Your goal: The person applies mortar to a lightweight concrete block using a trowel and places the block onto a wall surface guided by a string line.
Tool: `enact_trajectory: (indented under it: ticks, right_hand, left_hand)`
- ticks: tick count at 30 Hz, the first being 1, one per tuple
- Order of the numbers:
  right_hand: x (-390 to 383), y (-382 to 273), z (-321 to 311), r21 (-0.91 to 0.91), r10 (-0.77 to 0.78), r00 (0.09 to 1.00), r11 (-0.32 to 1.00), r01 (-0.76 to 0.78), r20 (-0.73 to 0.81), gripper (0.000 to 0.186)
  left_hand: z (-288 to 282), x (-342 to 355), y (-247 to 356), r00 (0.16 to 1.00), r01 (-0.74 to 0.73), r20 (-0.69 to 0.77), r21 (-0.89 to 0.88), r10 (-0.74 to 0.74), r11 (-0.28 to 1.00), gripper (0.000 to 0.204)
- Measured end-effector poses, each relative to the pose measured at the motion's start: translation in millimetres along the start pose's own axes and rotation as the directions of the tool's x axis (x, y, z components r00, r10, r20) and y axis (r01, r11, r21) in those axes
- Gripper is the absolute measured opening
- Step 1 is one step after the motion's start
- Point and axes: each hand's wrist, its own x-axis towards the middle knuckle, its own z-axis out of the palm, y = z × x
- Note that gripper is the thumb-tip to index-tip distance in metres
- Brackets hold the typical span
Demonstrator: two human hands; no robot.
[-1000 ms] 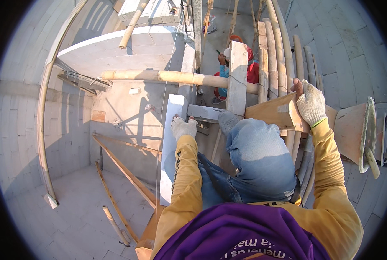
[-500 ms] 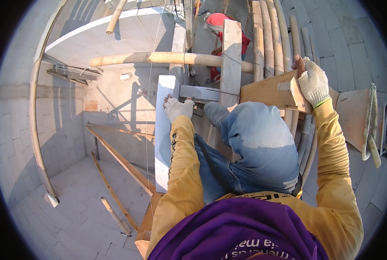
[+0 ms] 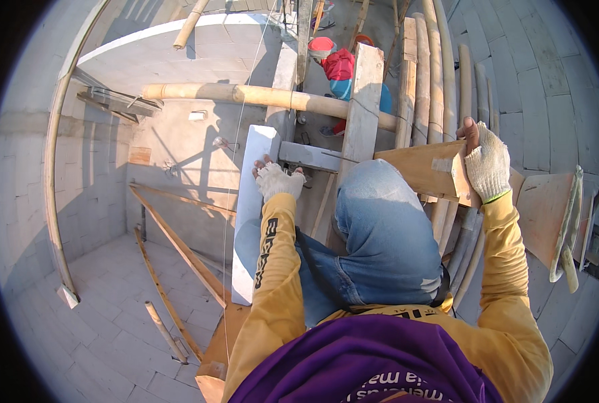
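My left hand (image 3: 278, 180), in a white knit glove with bare fingertips, rests on the long white block wall top (image 3: 264, 142). Its fingers are spread on the block and the thumb stands apart toward the right. To the right, my right hand (image 3: 487, 161), gloved the same way, is closed round the end of a wooden board piece (image 3: 417, 169) that looks angled like a trough. Its thumb points up over the rim; the fingers behind the wood are partly hidden. My bent knee in jeans (image 3: 387, 221) is between both hands.
A bamboo pole (image 3: 259, 95) crosses ahead, beside an upright-looking plank (image 3: 366, 101). More bamboo poles (image 3: 436, 87) run along the right. A taut string (image 3: 231, 201) passes left of the block. Below left is a deep drop to a floor (image 3: 111, 322). A person in red (image 3: 340, 66) crouches below.
My view has shifted slightly and my knee has swung left. Both hands keep their places on the block and the board. The person below has bent or turned.
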Motion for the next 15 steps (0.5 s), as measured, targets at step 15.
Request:
enact_trajectory:
  ticks: [15]
  right_hand:
    - [-0.4, -2.0, -1.0, 0.102, -0.125, 0.986, 0.985, 0.136, -0.112, 0.055]
  left_hand:
    - [-21.0, 4.2, -26.5, 0.998, -0.063, -0.029, -0.048, 0.062, 0.997, 0.108]
